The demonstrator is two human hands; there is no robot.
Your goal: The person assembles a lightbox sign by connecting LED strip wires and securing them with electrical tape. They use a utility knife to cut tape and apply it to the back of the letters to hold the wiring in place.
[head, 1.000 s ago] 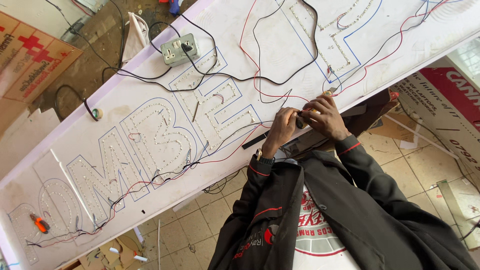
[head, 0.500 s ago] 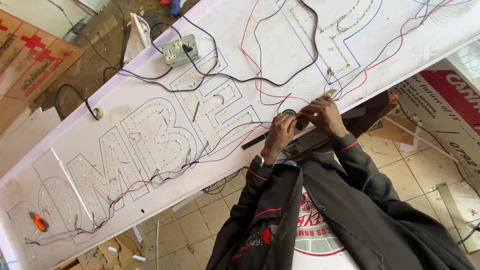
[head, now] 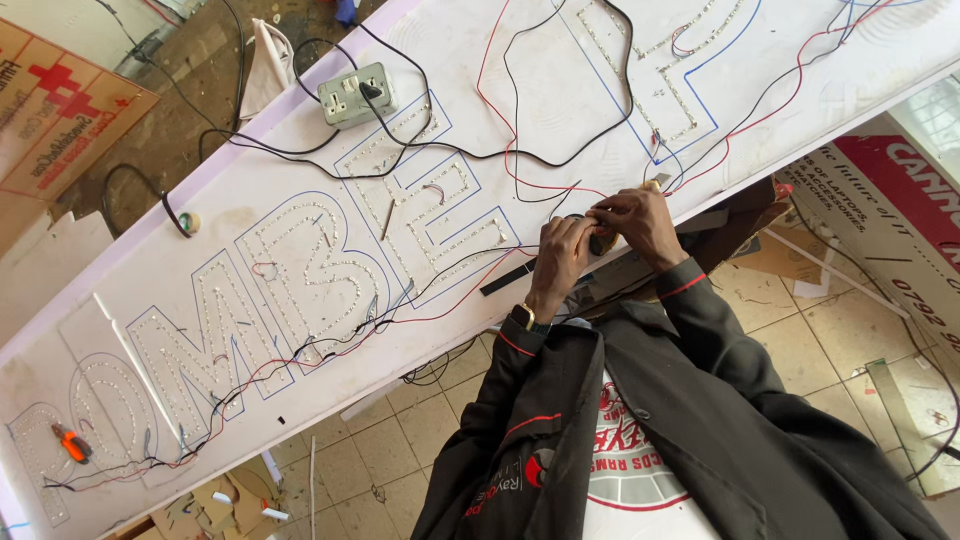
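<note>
Both hands, left (head: 560, 255) and right (head: 635, 222), pinch what looks like a tape roll (head: 600, 241) on the white sign board (head: 300, 230).

Both hands, left (head: 560, 255) and right (head: 632, 222), meet with fingers pinched together.

The long white matt sign board (head: 300, 250), smooth like painted plastic sheet, is carrying rows of small glossy light beads and thin red and black plastic-coated wires (head: 510, 150), with a grey hard-plastic socket box (head: 357, 95) lying on it. The hands, left (head: 560, 262) and right (head: 632, 222), are pinching a small dark roll of tape (head: 598, 240), its finish too small to tell, while the black matt cloth jacket (head: 700, 420) is showing red piping. The beige floor tiles (head: 400, 440) are looking dull and dusty beside a printed cardboard box (head: 60, 100).
</note>
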